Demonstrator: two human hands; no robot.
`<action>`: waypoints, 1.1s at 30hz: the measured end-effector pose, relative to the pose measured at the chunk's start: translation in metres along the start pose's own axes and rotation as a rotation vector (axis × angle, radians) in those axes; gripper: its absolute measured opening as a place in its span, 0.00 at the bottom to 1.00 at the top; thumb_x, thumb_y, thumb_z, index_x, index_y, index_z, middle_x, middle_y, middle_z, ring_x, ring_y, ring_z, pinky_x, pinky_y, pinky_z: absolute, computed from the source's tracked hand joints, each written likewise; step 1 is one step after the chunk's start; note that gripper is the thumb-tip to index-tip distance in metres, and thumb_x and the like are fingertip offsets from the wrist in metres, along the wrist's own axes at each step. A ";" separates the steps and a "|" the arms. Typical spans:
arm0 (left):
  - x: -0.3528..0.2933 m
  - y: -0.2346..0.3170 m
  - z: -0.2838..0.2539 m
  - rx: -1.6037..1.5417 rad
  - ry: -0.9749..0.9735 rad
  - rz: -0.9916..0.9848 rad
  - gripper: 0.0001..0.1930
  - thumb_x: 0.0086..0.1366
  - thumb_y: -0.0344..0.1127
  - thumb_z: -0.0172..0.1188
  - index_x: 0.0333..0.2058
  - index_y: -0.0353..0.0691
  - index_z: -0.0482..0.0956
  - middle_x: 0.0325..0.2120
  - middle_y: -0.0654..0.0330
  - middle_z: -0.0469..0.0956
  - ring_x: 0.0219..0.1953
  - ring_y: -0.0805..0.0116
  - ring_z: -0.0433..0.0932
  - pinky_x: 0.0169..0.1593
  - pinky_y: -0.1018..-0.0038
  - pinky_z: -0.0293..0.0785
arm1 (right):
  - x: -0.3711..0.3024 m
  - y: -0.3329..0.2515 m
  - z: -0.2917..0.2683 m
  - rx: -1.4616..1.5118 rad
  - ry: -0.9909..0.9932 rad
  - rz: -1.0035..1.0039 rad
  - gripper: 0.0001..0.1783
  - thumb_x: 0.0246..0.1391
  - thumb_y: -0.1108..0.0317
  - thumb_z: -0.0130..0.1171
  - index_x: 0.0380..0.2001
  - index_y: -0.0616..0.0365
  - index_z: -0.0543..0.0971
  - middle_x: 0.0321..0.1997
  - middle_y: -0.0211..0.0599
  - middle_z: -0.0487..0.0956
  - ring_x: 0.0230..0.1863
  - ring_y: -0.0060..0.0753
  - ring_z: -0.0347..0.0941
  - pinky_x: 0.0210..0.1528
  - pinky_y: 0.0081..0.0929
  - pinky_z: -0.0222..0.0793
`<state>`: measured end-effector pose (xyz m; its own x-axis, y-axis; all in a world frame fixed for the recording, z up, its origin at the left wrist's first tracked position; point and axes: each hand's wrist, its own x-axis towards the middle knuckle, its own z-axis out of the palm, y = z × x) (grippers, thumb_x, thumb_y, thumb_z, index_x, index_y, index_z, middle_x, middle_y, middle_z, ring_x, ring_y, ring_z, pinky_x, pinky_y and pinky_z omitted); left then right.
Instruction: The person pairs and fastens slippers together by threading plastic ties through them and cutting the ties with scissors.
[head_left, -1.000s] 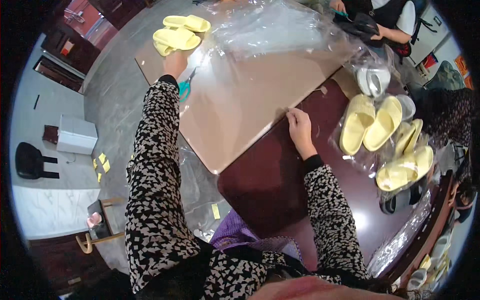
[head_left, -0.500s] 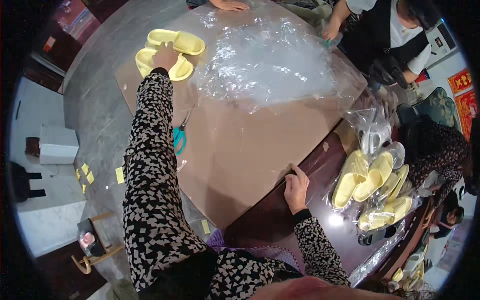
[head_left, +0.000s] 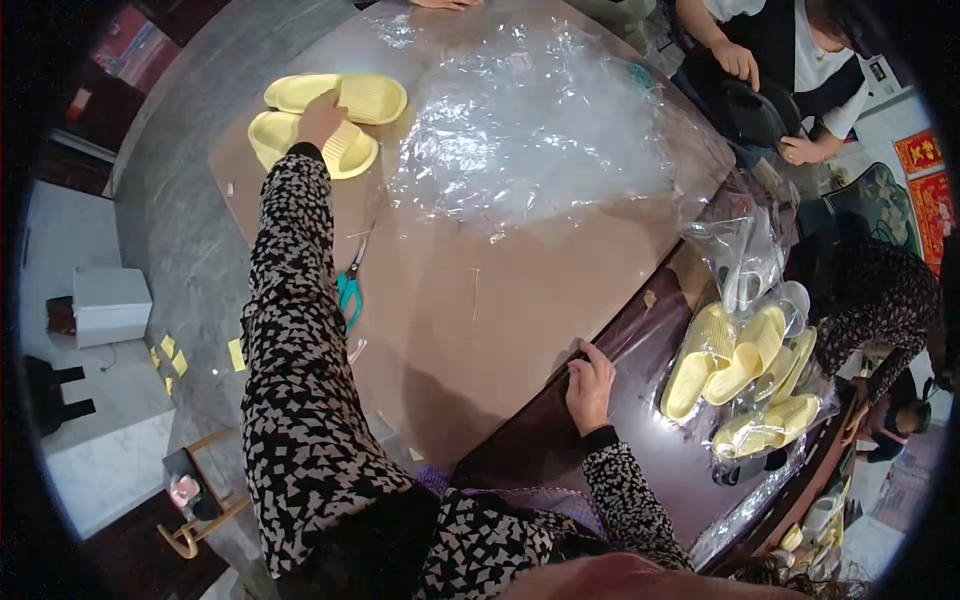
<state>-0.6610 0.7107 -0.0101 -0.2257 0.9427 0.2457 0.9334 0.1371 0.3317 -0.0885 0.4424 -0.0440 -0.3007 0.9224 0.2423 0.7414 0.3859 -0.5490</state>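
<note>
My left hand (head_left: pixel 322 120) reaches to the far left of the table, over a pair of pale yellow slippers lying side by side. Its fingers curl in between the near slipper (head_left: pixel 352 153) and the far slipper (head_left: pixel 374 98), closed on them; the fingertips are partly hidden. At the near edge of the brown board (head_left: pixel 520 300), my right hand (head_left: pixel 590 386) rests with fingers extended and nothing in it. Scissors with teal handles (head_left: pixel 349 292) lie beside my left forearm. A heap of clear plastic bags (head_left: pixel 540 125) spreads right of the slippers.
More yellow slippers (head_left: pixel 697 362), some in clear plastic, lie right on the dark red tabletop (head_left: pixel 620 480). Across the table, a co-worker's hands hold a black slipper (head_left: pixel 762 115). Another person's hand (head_left: pixel 447 4) shows at the far edge. Yellow scraps (head_left: pixel 179 362) lie at left.
The view has shifted slightly. My left hand stays at the slippers, and my right hand stays at the board's edge. The co-worker at far right has brought a hand to the black slipper.
</note>
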 end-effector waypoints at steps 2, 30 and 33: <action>-0.014 0.016 -0.022 -0.018 0.048 -0.009 0.14 0.54 0.35 0.52 0.38 0.35 0.73 0.34 0.46 0.75 0.41 0.48 0.72 0.43 0.61 0.68 | -0.002 0.000 0.000 0.003 0.014 -0.021 0.05 0.45 0.77 0.53 0.29 0.59 0.72 0.48 0.42 0.70 0.50 0.44 0.64 0.52 0.37 0.56; -0.478 0.372 -0.032 -1.236 -0.438 -0.278 0.09 0.52 0.30 0.57 0.30 0.32 0.71 0.23 0.61 0.71 0.27 0.74 0.68 0.30 0.76 0.66 | -0.134 -0.059 -0.094 0.111 0.248 0.385 0.07 0.54 0.71 0.48 0.33 0.61 0.74 0.18 0.33 0.73 0.20 0.23 0.71 0.22 0.27 0.67; -0.511 0.394 -0.005 -1.366 -0.594 -0.341 0.09 0.53 0.30 0.56 0.32 0.32 0.71 0.26 0.60 0.71 0.29 0.73 0.68 0.30 0.76 0.66 | -0.177 -0.045 -0.096 0.024 0.233 0.486 0.08 0.53 0.73 0.48 0.34 0.62 0.74 0.18 0.35 0.73 0.21 0.25 0.71 0.23 0.27 0.67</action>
<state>-0.1795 0.2818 -0.0008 0.0820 0.9526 -0.2929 -0.1770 0.3031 0.9364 -0.0107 0.2602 0.0143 0.2163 0.9682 0.1253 0.7474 -0.0816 -0.6594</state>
